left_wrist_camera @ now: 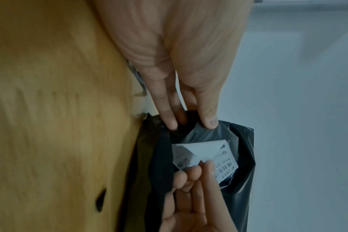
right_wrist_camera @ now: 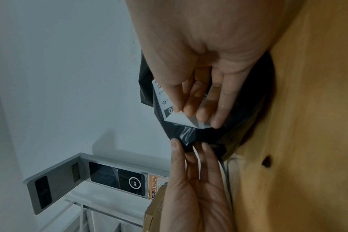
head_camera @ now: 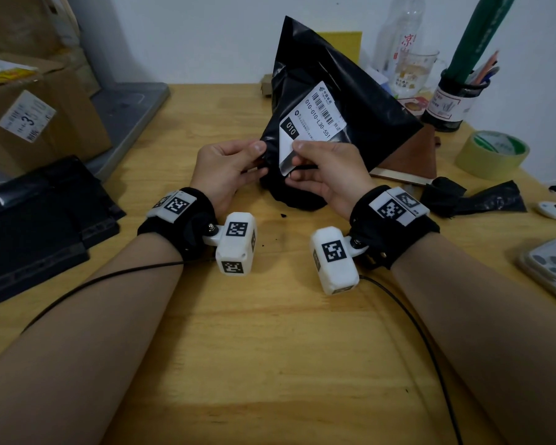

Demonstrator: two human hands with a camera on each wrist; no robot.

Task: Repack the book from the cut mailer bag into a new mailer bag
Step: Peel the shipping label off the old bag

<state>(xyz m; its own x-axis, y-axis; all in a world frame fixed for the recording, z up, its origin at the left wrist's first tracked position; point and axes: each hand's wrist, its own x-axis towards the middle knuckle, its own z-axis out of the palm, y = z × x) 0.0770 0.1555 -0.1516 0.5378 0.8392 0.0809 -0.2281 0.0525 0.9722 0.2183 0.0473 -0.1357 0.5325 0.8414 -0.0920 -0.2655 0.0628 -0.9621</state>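
A crumpled black mailer bag stands up off the wooden table, with a white shipping label on its front. My left hand pinches the bag's lower edge between thumb and fingers. Beside it, my right hand pinches the label's lower corner, which is lifted and folded back. The left wrist view shows my left hand on the bag above the label. In the right wrist view my right hand holds the label. A brown book lies flat behind the bag.
Black plastic scraps lie right of the book, near a tape roll and a phone. A pen cup, a mug and a bottle stand at the back right. Cardboard boxes and a flat black pile fill the left.
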